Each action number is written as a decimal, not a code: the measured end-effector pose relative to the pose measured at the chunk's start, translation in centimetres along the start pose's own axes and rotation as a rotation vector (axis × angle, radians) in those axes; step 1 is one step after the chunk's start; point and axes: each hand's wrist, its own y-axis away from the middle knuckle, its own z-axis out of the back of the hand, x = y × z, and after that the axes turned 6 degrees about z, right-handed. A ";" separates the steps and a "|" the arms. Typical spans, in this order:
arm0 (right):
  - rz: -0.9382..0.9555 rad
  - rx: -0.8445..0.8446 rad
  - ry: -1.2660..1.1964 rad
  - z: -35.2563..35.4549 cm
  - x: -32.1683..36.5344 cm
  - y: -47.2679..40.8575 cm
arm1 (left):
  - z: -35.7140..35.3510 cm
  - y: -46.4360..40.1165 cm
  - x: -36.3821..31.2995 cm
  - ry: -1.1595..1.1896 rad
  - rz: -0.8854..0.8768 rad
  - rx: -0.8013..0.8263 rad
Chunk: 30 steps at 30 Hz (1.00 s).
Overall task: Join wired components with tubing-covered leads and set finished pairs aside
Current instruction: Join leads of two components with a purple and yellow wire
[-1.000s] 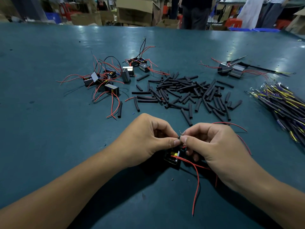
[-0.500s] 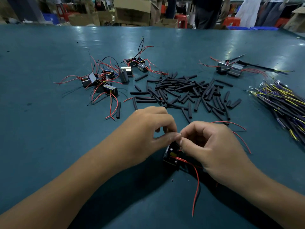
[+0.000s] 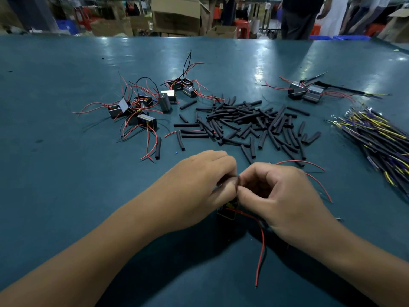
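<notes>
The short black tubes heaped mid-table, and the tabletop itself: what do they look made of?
The black tubes look like matte, soft plastic or rubber sleeving, probably heat-shrink: several lie flattened or slightly bent, with dull surfaces. The tabletop seems to be a smooth teal mat or coating, likely rubber or vinyl: it gives soft, blurred glare from the lights and shows small scuffs.

Table (image 3: pixel 66 196): smooth teal surface, showing glossy glare beyond the pinch. Tubing pieces (image 3: pixel 243 120): matt black, rubbery-looking. Leads (image 3: pixel 262 247): glossy red plastic insulation, trailing below the pinch. Boxes (image 3: pixel 177 16): matt brown cardboard.
</notes>
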 end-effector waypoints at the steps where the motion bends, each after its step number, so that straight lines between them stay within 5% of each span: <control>1: 0.000 -0.003 -0.009 0.0 0.0 0.0 | -0.2 0.0 0.0 0.037 0.037 0.003; 7: 0.038 0.019 0.020 -0.1 0.2 0.1 | -0.3 0.2 0.1 0.235 0.277 0.019; 11: 0.105 0.035 0.108 -0.1 0.4 0.1 | -0.5 0.1 0.0 0.570 0.563 0.127; 19: 0.120 0.052 0.098 0.4 0.1 -0.2 | 2.6 0.1 2.6 0.284 0.003 0.026; 30: 0.129 0.077 0.104 0.8 0.1 -0.2 | 1.9 -0.5 2.4 -0.090 -0.264 -0.087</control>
